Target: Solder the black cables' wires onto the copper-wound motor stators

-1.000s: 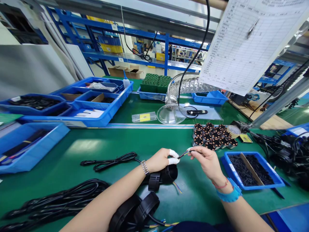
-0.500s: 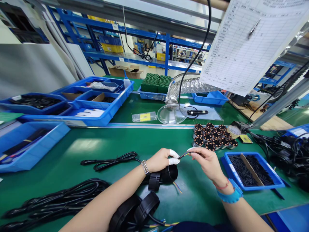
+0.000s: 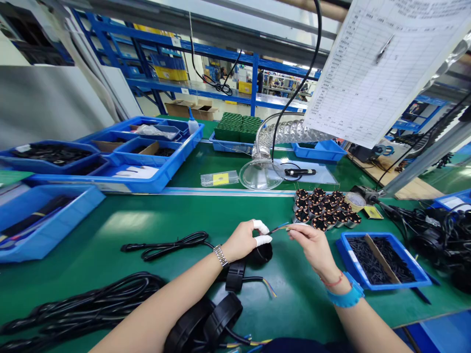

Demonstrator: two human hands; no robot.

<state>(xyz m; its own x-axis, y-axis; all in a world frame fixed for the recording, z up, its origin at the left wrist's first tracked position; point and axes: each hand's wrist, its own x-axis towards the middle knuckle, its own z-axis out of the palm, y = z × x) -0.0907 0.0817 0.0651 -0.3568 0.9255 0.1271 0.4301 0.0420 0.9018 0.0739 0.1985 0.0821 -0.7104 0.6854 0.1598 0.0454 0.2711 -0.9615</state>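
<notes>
My left hand (image 3: pixel 243 241), white covers on its thumb and finger, pinches the end of a black cable. Thin coloured wires (image 3: pixel 278 228) come out of that end toward the right. The fingertips of my right hand (image 3: pixel 312 245) are closed on the far ends of these wires. Just below my left hand sits a black cylindrical housing (image 3: pixel 262 254), partly covered by it. Beside the housing lie a black ring-shaped part (image 3: pixel 234 277) and another cable end with bare coloured wires (image 3: pixel 270 287). More black round parts (image 3: pixel 222 319) with cables are near my left forearm.
Coiled black cables (image 3: pixel 110 294) lie at left, with a smaller coil (image 3: pixel 176 245) above. Several copper-wound stators (image 3: pixel 324 208) stand at back right. A divided blue bin (image 3: pixel 412 283) holds short black pieces. A clear funnel hood (image 3: pixel 261 175) stands behind; a paper sheet (image 3: pixel 368 73) hangs upper right.
The coloured wires between my hands are now spread apart more, with separate strands showing. My right hand has shifted slightly left; my left hand has risen a little.
</notes>
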